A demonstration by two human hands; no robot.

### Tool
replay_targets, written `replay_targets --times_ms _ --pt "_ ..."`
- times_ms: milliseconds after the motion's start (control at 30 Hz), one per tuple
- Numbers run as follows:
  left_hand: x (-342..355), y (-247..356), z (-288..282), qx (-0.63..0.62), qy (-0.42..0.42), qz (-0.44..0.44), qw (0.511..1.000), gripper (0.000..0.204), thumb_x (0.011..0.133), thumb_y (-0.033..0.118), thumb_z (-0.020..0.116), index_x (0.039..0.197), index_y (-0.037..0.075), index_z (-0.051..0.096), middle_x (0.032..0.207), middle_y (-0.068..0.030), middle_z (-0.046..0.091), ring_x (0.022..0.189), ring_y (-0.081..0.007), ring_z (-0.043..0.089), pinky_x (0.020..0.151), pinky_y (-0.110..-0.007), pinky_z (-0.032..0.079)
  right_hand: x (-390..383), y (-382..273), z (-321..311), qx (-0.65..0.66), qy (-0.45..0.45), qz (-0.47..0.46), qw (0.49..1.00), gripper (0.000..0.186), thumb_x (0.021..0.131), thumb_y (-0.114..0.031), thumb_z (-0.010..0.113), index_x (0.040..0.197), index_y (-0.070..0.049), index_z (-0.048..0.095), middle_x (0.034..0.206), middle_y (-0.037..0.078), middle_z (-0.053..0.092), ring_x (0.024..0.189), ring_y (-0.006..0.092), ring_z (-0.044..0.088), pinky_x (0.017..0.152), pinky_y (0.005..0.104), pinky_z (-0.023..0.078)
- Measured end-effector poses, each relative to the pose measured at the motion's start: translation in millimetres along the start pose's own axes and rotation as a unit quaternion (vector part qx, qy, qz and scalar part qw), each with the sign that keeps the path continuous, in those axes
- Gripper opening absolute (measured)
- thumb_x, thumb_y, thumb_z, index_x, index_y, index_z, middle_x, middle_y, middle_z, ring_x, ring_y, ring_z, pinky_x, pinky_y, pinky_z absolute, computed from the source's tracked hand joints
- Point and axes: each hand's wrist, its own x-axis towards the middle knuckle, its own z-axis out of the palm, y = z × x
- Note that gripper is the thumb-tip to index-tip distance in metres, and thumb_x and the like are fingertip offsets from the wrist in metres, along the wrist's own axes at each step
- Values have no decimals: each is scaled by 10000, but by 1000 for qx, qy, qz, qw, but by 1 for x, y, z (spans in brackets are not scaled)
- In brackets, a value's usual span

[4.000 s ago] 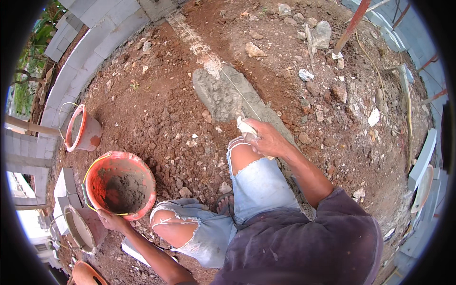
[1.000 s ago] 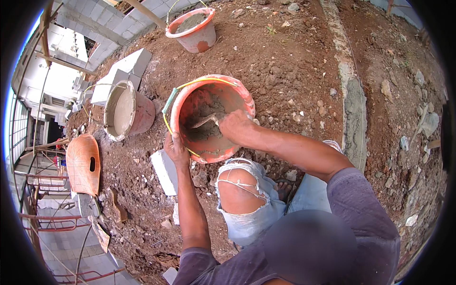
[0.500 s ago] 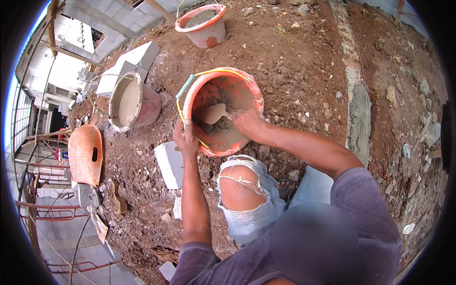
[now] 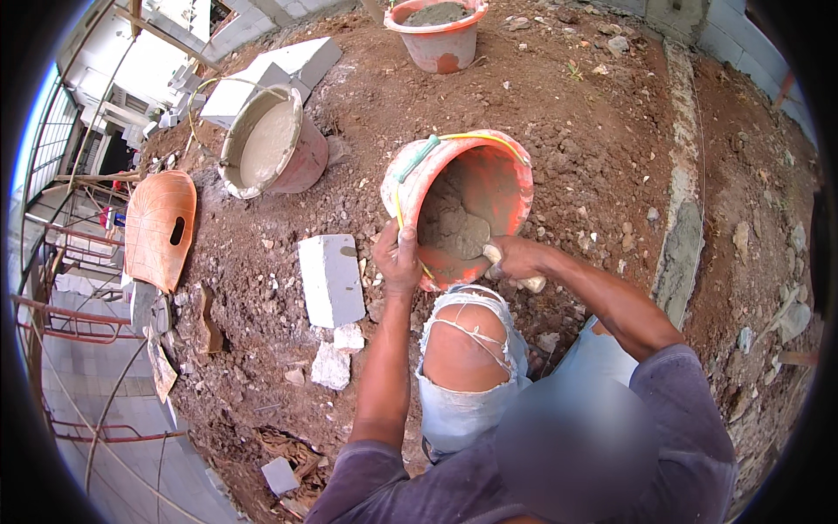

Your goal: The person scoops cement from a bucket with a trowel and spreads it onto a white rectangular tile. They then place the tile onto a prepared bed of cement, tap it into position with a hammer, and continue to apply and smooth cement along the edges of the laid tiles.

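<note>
An orange bucket (image 4: 522, 192) leans tilted in front of my knee, its mouth turned toward me. Grey wet mortar (image 4: 447, 214) lies inside along its left side and bottom. My left hand (image 4: 399, 259) grips the bucket's near-left rim, thumb up, below the yellow handle with its green grip (image 4: 418, 159). In my right hand (image 4: 517, 258), at the near-right rim, is the pale handle of a trowel (image 4: 475, 237). The trowel's mortar-coated blade points into the bucket, against the mortar.
Left of the bucket stand a pail of grey slurry (image 4: 269, 144) and a pale block (image 4: 332, 284). Another mortar bucket (image 4: 436, 44) is at the back. An orange plastic piece with a slot (image 4: 157, 231) lies far left. A concrete strip (image 4: 681, 227) crosses the stony soil at right.
The bucket has tipped further toward me. My right hand has drawn the trowel back from the middle of the bucket to its near-right rim. My left hand keeps its grip.
</note>
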Motion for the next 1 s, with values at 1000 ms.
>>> replay_targets --times_ms 1000 --pt "11 25 4 52 6 -14 999 349 983 271 651 1180 -12 702 864 -95 721 777 -113 628 708 -300 506 -58 -73 -74 -277 76 -2 958 414 912 -289 554 1115 66 619 901 265 706 883 338 732 755 461 566"
